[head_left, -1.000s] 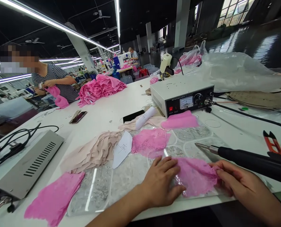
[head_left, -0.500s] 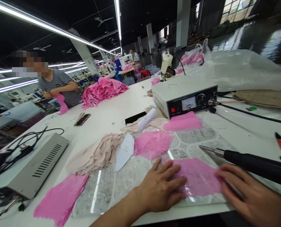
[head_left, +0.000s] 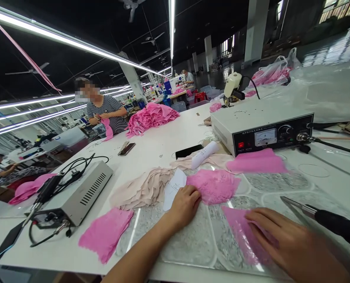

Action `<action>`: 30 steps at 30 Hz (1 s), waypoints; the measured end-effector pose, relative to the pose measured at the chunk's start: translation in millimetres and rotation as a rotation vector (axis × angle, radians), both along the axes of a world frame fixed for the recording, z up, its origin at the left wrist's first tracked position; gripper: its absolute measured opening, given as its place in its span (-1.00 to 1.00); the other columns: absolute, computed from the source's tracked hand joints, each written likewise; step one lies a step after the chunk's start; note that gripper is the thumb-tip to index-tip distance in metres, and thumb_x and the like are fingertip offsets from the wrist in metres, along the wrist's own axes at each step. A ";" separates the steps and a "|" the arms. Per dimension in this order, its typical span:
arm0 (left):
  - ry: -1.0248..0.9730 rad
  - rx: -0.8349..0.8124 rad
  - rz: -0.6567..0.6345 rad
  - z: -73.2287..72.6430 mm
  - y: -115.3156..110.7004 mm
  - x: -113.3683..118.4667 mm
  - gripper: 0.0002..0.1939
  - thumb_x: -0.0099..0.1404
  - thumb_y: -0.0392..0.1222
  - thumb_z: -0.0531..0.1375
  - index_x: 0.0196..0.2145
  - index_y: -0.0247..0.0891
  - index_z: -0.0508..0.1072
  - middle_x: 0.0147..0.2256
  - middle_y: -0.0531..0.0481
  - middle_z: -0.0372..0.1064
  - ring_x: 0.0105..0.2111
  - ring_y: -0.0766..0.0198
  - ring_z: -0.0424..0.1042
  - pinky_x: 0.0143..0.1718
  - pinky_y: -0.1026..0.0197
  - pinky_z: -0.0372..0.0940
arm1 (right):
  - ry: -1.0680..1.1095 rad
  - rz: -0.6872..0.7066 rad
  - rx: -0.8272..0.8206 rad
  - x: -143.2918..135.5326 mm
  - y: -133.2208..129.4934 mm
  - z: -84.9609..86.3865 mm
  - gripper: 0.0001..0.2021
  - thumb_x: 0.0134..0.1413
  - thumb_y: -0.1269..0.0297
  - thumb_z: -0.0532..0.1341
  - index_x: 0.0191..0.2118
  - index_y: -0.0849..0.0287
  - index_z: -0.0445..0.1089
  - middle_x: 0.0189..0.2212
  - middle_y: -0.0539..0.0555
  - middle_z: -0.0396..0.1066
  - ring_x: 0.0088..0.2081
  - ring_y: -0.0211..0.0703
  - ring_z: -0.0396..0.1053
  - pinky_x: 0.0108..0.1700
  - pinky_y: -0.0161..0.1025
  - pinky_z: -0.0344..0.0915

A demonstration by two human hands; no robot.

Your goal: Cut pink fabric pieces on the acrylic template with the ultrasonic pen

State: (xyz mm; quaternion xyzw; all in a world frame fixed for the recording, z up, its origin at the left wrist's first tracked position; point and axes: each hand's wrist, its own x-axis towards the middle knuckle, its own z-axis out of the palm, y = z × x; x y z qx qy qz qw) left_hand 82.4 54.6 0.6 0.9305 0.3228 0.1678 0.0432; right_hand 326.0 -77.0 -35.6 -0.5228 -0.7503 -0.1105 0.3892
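1. Lower centre of frame: my left hand rests with fingers curled loosely, holding nothing, tips touching the left edge of the pink lace piece, which runs rightward from them.
2. Lower right: my right hand lies flat, fingers spread, pressing a second pink lace panel, long axis slanting toward the lower right.
3. Just right of that hand lies the black-handled welding tool, tip pointing left.
4. Left of my left hand: white paper template, beige fabric stack.
5. Behind, upper right: control box.

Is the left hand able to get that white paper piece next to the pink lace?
Probably yes. The left hand already rests beside the white paper piece, fingers at the edge of the pink lace, with nothing lying between them.
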 end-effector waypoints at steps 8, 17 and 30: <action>-0.011 -0.003 0.025 7.6 3.5 6.9 -0.87 0.43 -0.23 0.10 -0.17 -0.32 0.40 -0.25 -0.01 0.41 -0.25 0.28 0.44 -0.18 0.14 0.37 | -0.173 0.049 -0.107 -56.7 75.4 27.3 -0.83 -0.08 0.54 0.19 -0.33 0.15 0.35 -0.38 0.04 0.39 -0.36 -0.10 0.36 -0.42 -0.25 0.18; 0.156 0.106 -0.149 -6.4 -15.0 -34.0 -0.93 0.34 -0.31 0.10 -0.26 -0.25 0.38 -0.33 -0.05 0.36 -0.26 0.19 0.36 -0.16 0.13 0.24 | -0.231 0.257 -0.046 -66.0 57.6 10.9 -0.74 -0.13 0.67 0.08 -0.37 0.17 0.32 -0.34 0.05 0.37 -0.38 -0.18 0.33 -0.39 -0.29 0.19; 0.171 0.025 -0.118 27.6 -75.2 -88.3 -0.80 0.34 -0.16 0.06 -0.25 -0.22 0.48 -0.26 -0.09 0.44 -0.23 0.20 0.42 -0.06 0.12 0.24 | -0.256 0.551 0.027 -64.1 40.8 18.6 -0.69 0.07 0.66 -0.04 -0.27 0.21 0.37 -0.24 0.14 0.43 -0.29 -0.14 0.40 -0.32 -0.24 0.32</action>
